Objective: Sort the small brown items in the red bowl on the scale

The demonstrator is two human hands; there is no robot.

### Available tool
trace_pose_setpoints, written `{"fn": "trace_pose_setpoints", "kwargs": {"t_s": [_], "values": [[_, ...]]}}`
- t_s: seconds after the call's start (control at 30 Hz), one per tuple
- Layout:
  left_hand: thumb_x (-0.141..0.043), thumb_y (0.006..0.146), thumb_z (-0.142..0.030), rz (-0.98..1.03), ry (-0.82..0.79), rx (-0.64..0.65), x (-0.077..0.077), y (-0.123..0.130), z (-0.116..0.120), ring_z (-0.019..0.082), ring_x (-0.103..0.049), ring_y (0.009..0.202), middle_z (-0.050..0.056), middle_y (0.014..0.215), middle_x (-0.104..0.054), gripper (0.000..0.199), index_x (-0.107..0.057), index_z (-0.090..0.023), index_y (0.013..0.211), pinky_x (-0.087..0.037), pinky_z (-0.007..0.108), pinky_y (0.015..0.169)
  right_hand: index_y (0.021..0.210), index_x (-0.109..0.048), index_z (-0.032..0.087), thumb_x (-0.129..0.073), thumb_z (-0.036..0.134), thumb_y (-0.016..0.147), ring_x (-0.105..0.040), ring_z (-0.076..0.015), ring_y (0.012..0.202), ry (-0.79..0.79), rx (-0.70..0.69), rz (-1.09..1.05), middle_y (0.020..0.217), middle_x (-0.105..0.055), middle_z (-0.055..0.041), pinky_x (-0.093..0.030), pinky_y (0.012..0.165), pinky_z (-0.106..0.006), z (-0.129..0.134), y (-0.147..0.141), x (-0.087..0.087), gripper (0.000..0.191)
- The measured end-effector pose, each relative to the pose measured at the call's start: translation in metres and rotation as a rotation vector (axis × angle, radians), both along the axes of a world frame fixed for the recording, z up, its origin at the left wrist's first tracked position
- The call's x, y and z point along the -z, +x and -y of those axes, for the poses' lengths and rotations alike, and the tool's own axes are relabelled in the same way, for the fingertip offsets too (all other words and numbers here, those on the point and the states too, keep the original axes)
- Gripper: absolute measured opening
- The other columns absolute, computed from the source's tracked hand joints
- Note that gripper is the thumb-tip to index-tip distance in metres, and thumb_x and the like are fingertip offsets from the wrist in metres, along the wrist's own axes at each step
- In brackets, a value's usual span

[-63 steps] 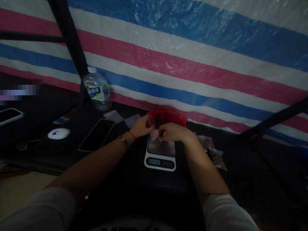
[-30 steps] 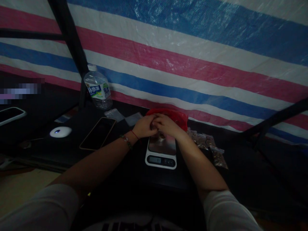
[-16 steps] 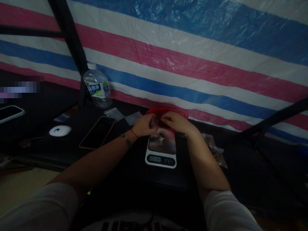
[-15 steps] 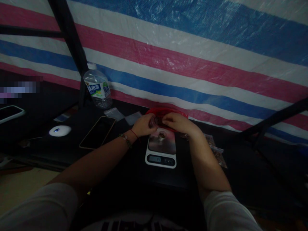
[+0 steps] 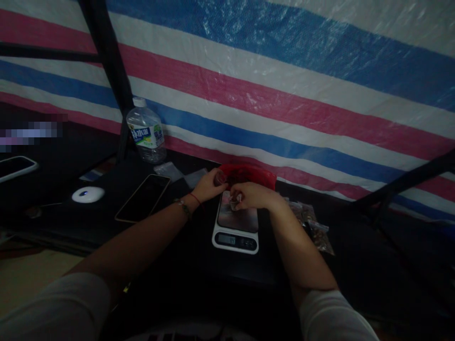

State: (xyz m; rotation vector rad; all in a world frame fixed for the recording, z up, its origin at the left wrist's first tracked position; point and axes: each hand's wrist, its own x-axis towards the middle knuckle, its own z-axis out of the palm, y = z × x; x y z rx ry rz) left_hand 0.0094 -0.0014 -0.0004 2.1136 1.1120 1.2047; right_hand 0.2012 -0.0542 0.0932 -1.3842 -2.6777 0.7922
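Note:
My left hand (image 5: 207, 185) is closed around a small see-through cup (image 5: 219, 178), which looks reddish, at the front left of a red plastic bag (image 5: 265, 178). Dark bits show inside the bag's opening. A white kitchen scale (image 5: 217, 231) with a metal plate lies just in front, its display lit but too blurred to read. On the plate is another small cup (image 5: 233, 205). The fingers of my right hand (image 5: 250, 195) are closed about this cup's rim, thumb on its right side. Its contents are mostly hidden by the fingers.
Small clear bags of brown bits (image 5: 322, 237) lie right of my right forearm. To the left are a phone (image 5: 144, 198), flat clear bags (image 5: 169, 171), a white rounded device (image 5: 88, 194) and a large plastic bottle (image 5: 146, 135). A striped tarp (image 5: 249, 99) hangs behind the black table.
My right hand has come out of the red bag, toward me, down to the cup on the scale. My left hand has shifted slightly left with its cup. The view has tilted a little.

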Motion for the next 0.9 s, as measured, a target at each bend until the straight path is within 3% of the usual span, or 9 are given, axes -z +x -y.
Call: {"fn": "trace_pose_setpoints", "kwargs": {"t_s": [0.13,0.27,0.4,0.5,0.6,0.67,0.77,0.9], "values": [[-0.067,0.073,-0.036,-0.013,-0.027,-0.017,-0.003,-0.001,0.002,0.019,-0.063,0.08,0.005,0.091,-0.067,0.034,-0.059,-0.016,0.1,-0.05,0.031,0.073,0.103,-0.066,0.017,-0.068,0.013,0.069,-0.064,-0.016,0.079,0.037,0.001,-0.187,0.094,-0.07,-0.0036,-0.048,0.071,-0.026,-0.004,0.005,-0.001,0.035],[-0.068,0.072,-0.033,-0.007,-0.017,0.018,-0.003,0.0,0.003,0.02,-0.063,0.086,0.005,0.095,-0.067,0.035,-0.058,-0.017,0.102,-0.049,0.031,0.076,0.096,-0.069,0.017,-0.065,0.012,0.07,-0.063,-0.0181,0.088,0.222,0.057,-0.365,0.1,-0.068,-0.0052,-0.049,0.08,-0.031,-0.013,0.008,-0.001,0.027],[-0.067,0.072,-0.03,0.011,-0.023,0.094,-0.003,0.002,0.005,0.018,-0.063,0.08,0.004,0.09,-0.066,0.03,-0.057,-0.017,0.098,-0.049,0.029,0.073,0.109,-0.066,0.02,-0.069,0.014,0.067,-0.06,-0.021,0.101,0.32,0.117,-0.473,0.111,-0.065,-0.0064,-0.047,0.091,-0.038,-0.02,0.004,0.008,0.043],[-0.067,0.071,-0.029,0.011,-0.018,0.109,-0.005,0.003,0.009,0.019,-0.063,0.079,0.005,0.091,-0.066,0.032,-0.057,-0.016,0.099,-0.049,0.03,0.071,0.115,-0.061,0.018,-0.07,0.013,0.066,-0.063,-0.0196,0.093,0.285,0.18,-0.563,0.107,-0.066,-0.0064,-0.05,0.085,-0.036,-0.021,-0.003,0.015,0.05],[-0.067,0.071,-0.031,0.011,-0.05,0.116,-0.005,0.004,0.01,0.02,-0.064,0.079,0.005,0.091,-0.067,0.035,-0.058,-0.016,0.101,-0.049,0.03,0.07,0.106,-0.064,0.018,-0.068,0.012,0.069,-0.063,-0.019,0.089,0.322,0.203,-0.558,0.101,-0.067,-0.0055,-0.051,0.082,-0.035,-0.019,-0.008,0.017,0.037],[-0.067,0.071,-0.032,0.036,-0.068,0.122,-0.003,0.005,0.009,0.021,-0.064,0.081,0.006,0.094,-0.067,0.038,-0.058,-0.016,0.104,-0.05,0.031,0.071,0.101,-0.066,0.019,-0.067,0.01,0.071,-0.062,-0.0201,0.097,0.384,0.15,-0.551,0.106,-0.067,-0.0059,-0.048,0.089,-0.037,-0.019,-0.011,0.016,0.032],[-0.068,0.072,-0.033,0.096,-0.052,0.144,0.003,0.006,0.007,0.022,-0.064,0.088,0.008,0.1,-0.067,0.042,-0.057,-0.016,0.109,-0.05,0.033,0.077,0.105,-0.068,0.021,-0.065,0.01,0.074,-0.059,-0.0212,0.108,0.459,0.073,-0.552,0.112,-0.067,-0.0064,-0.044,0.098,-0.039,-0.02,-0.012,0.015,0.033],[-0.067,0.075,-0.035,0.161,-0.058,0.143,0.006,0.005,0.005,0.021,-0.063,0.089,0.007,0.102,-0.066,0.042,-0.056,-0.016,0.111,-0.049,0.032,0.078,0.119,-0.063,0.022,-0.064,0.011,0.076,-0.057,-0.0219,0.11,0.474,0.087,-0.538,0.118,-0.064,-0.0081,-0.043,0.099,-0.04,-0.02,-0.01,0.014,0.044]]}}
